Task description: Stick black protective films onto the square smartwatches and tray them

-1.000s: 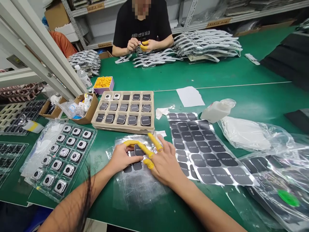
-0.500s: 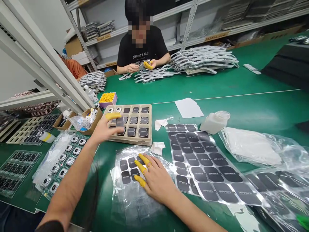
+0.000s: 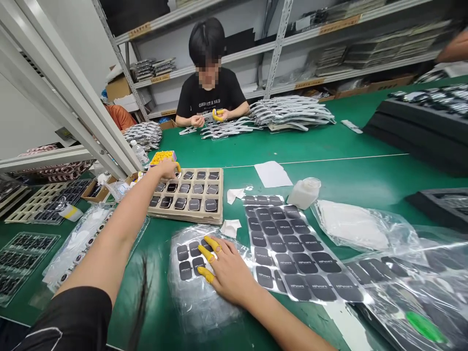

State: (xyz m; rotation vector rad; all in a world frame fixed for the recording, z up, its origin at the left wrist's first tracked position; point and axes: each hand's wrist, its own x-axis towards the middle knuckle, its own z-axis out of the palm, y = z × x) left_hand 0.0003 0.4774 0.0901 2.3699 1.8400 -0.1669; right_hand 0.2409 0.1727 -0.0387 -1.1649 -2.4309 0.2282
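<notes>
My left hand (image 3: 167,169) reaches far forward to the back left corner of the cardboard tray (image 3: 218,202), which holds rows of black pads. Its fingers, one in a yellow cot, are curled down over a corner cell and hide what is under them. My right hand (image 3: 223,270) lies flat, fingers spread, with yellow cots on three fingertips. It presses on a clear plastic sheet (image 3: 199,302) that carries a few black pads (image 3: 183,252) near the table's front edge.
A large sheet of black pads (image 3: 292,253) lies right of my right hand, beside a white bottle (image 3: 304,192) and plastic bags (image 3: 358,226). Trays of small devices (image 3: 22,258) sit at the left. A person in a black shirt (image 3: 208,100) works across the green table (image 3: 329,141).
My left hand lifted a black pad off the plastic sheet and carried it forward to the tray's back left corner. My right hand stayed on the sheet. The view tilted upward.
</notes>
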